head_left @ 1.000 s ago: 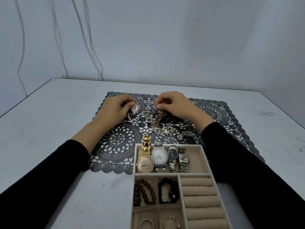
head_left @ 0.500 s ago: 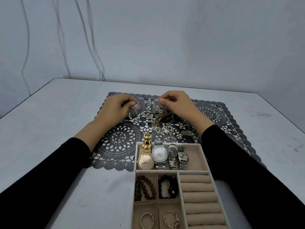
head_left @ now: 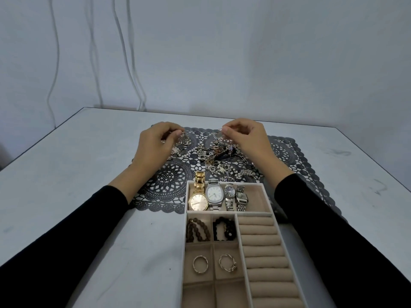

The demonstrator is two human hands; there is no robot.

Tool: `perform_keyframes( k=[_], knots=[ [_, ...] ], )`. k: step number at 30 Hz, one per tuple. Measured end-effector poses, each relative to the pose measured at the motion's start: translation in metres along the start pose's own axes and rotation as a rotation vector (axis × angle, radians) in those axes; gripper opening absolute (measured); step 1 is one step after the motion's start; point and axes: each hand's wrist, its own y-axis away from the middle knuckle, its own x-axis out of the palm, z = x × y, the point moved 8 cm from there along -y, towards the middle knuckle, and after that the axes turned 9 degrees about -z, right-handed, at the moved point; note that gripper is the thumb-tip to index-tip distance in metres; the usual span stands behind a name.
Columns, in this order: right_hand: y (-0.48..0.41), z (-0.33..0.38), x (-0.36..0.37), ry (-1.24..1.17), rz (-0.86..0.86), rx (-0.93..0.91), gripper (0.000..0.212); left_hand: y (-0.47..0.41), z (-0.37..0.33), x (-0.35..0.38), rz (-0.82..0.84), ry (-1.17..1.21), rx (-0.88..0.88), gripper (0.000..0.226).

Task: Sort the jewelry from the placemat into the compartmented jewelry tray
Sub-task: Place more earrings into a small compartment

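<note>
Backdrop: a pale wall (head_left: 222, 63) with loose cables (head_left: 131, 63) is seen behind the grey tabletop (head_left: 66, 174).
Left hand (head_left: 153, 143): the fingers are clenched in a pinch on a fan-shaped earring (head_left: 185, 138) at the heap's left edge; hardly any shift is noted from a second ago.
Placemat (head_left: 169, 183): dark lacework, spread on the tabletop just beyond the tray.
Pile (head_left: 222, 156): chains, pearls and small sparkly pieces are heaped between the two hands; silver, gold and dark links are knotted together, so neighbours may well be dragged along when one is lifted.
Hoop (head_left: 219, 134): a thin silvery loop, too small to be named surely, is held above the pile's far side.
Right hand (head_left: 246, 138): the fingers are closed on that hoop, and now it has been drawn up off the heap, where the fingertips were buried a moment back.
Meaning: one piece is judged to be coming free; nothing new has been dropped yet.
Tray (head_left: 258, 201): four watches (head_left: 214, 196) are laid in the far compartment, bead bracelets (head_left: 198, 230) and rings (head_left: 200, 264) in the small left cells; the ring rolls (head_left: 264, 252) on the right are unfilled.
</note>
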Motion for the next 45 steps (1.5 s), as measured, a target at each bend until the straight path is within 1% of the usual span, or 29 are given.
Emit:
perform_keyframes(
  k=[5, 11, 15, 18, 21, 25, 28, 34, 37, 45],
  knots=[
    [0.019, 0.013, -0.016, -0.053, -0.057, -0.004, 0.01, 0.014, -0.01, -0.013, -0.025, 0.084, -0.051, 0.011],
    [0.047, 0.026, -0.03, -0.123, -0.059, 0.019, 0.012, 0.033, -0.026, -0.028, -0.023, 0.15, -0.075, 0.01],
    [0.068, 0.035, -0.035, -0.155, -0.019, 0.029, 0.012, 0.044, -0.037, -0.042, -0.043, 0.173, -0.071, 0.01],
    [0.085, 0.042, -0.038, -0.166, 0.035, 0.025, 0.014, 0.052, -0.047, -0.053, -0.06, 0.196, -0.071, 0.009],
    [0.102, 0.049, -0.039, -0.167, 0.097, 0.013, 0.017, 0.063, -0.058, -0.06, -0.043, 0.227, -0.07, 0.009],
    [0.123, 0.058, -0.041, -0.165, 0.135, -0.024, 0.017, 0.078, -0.068, -0.067, -0.023, 0.265, -0.089, 0.011],
    [0.139, 0.062, -0.039, -0.173, 0.204, -0.033, 0.016, 0.087, -0.075, -0.071, -0.015, 0.292, -0.101, 0.01],
    [0.165, 0.064, -0.032, -0.087, 0.383, -0.051, 0.015, 0.102, -0.096, -0.074, 0.014, 0.288, -0.035, 0.012],
    [0.174, 0.062, -0.029, -0.002, 0.463, -0.075, 0.016, 0.105, -0.1, -0.074, 0.022, 0.29, -0.024, 0.013],
    [0.185, 0.063, -0.024, 0.138, 0.565, -0.1, 0.012, 0.109, -0.104, -0.075, 0.018, 0.298, -0.013, 0.012]
  ],
)
